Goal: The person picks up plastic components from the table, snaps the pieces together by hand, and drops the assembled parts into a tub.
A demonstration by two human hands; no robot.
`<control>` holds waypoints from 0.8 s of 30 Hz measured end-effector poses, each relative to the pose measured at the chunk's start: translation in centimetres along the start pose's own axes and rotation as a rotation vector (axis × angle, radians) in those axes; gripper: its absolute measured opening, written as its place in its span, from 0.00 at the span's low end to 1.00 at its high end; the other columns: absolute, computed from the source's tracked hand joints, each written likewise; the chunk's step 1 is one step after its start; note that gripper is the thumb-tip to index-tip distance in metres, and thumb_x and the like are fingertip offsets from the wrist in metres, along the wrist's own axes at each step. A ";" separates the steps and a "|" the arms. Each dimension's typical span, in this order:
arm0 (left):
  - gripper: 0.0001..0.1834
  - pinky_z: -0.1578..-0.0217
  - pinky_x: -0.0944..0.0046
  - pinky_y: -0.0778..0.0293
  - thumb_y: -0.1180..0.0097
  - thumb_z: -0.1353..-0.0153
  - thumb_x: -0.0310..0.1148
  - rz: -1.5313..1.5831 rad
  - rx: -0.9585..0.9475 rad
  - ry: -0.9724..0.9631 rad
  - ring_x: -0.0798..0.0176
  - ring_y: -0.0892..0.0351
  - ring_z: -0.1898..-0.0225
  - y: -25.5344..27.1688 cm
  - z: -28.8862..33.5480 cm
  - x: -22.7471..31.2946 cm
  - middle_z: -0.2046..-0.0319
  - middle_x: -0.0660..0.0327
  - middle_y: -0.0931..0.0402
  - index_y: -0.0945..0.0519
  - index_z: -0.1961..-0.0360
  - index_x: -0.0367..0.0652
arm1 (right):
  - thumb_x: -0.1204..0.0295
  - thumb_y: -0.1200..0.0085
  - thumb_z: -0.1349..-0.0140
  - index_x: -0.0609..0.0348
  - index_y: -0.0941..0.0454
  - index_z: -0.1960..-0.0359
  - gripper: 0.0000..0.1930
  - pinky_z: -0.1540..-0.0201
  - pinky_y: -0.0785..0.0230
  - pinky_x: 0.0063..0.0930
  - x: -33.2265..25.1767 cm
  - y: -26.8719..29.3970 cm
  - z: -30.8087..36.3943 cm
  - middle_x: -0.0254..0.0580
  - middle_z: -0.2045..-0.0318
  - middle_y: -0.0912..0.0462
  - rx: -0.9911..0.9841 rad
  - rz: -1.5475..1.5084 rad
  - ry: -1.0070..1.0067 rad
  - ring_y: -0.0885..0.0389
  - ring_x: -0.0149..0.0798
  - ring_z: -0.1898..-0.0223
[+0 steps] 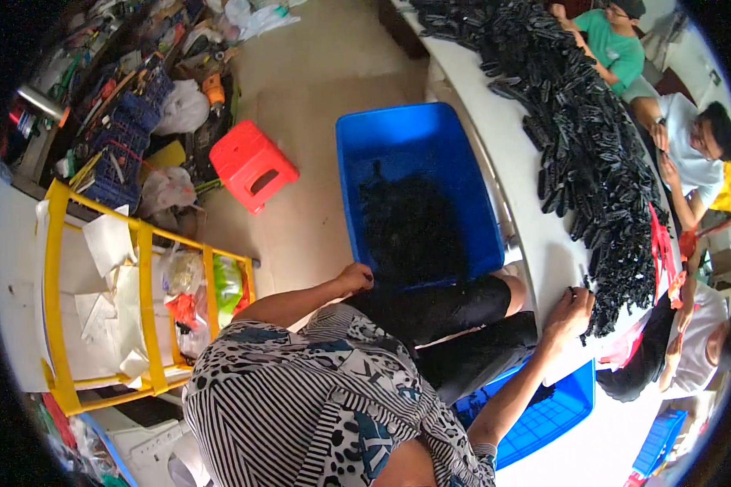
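My left hand (355, 278) is closed beside the near left corner of a large blue tub (353, 187). Whatever its fingers may hold is too small to make out. A heap of small black pieces (410, 223) lies in the tub. Over on the white table, my right hand (571, 315) has its fingers pinched on a small black piece, at the near end of a long pile of black plastic parts (577, 138). The parts are slim and elongated; their exact kind cannot be told.
A red stool (252, 166) stands left of the tub. A yellow-framed rack (144, 284) is at the left, with cluttered crates (118, 174) behind. A second blue crate (573, 406) sits by my right forearm. Several people (617, 49) work along the table's far side.
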State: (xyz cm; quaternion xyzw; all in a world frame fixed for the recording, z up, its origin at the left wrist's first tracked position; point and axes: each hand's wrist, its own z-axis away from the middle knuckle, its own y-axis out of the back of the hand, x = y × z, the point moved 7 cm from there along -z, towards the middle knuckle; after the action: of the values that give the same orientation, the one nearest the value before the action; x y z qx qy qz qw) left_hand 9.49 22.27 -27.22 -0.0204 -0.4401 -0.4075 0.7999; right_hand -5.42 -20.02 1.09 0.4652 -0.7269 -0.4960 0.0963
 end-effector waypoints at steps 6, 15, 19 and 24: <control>0.04 0.83 0.64 0.25 0.37 0.52 0.22 0.356 0.098 0.050 0.63 0.22 0.82 1.6 -0.2 -3.7 0.83 0.58 0.25 0.22 0.77 0.40 | 0.76 0.45 0.45 0.60 0.24 0.67 0.05 0.64 0.31 0.45 0.7 -0.2 -0.1 0.51 0.67 0.24 -0.027 0.023 0.004 0.24 0.55 0.65; 0.04 0.81 0.65 0.29 0.40 0.53 0.22 0.555 0.455 0.020 0.65 0.24 0.81 9.5 2.9 -1.9 0.80 0.59 0.24 0.22 0.74 0.38 | 0.69 0.47 0.42 0.58 0.24 0.65 0.07 0.62 0.31 0.45 0.4 -0.7 -0.3 0.47 0.63 0.22 -0.062 0.097 0.059 0.22 0.53 0.63; 0.07 0.67 0.57 0.27 0.43 0.53 0.24 -0.212 1.048 -0.312 0.49 0.21 0.70 22.5 10.5 4.6 0.73 0.51 0.22 0.22 0.69 0.40 | 0.69 0.48 0.41 0.58 0.25 0.64 0.08 0.62 0.31 0.49 1.9 -1.2 -0.1 0.48 0.62 0.23 -0.094 0.148 -0.019 0.22 0.55 0.61; 0.12 0.68 0.50 0.27 0.47 0.50 0.27 -0.691 1.781 -0.173 0.46 0.22 0.67 33.7 27.6 3.3 0.71 0.52 0.20 0.18 0.63 0.45 | 0.68 0.52 0.42 0.59 0.27 0.66 0.08 0.62 0.30 0.48 1.0 -1.2 -0.5 0.49 0.64 0.24 -0.052 0.083 0.033 0.22 0.55 0.63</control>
State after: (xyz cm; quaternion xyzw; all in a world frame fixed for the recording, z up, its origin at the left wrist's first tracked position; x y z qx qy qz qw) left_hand 13.98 53.44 3.04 0.6960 -0.6276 -0.1340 0.3220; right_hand -5.01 -21.18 0.03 0.4402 -0.7306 -0.5026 0.1408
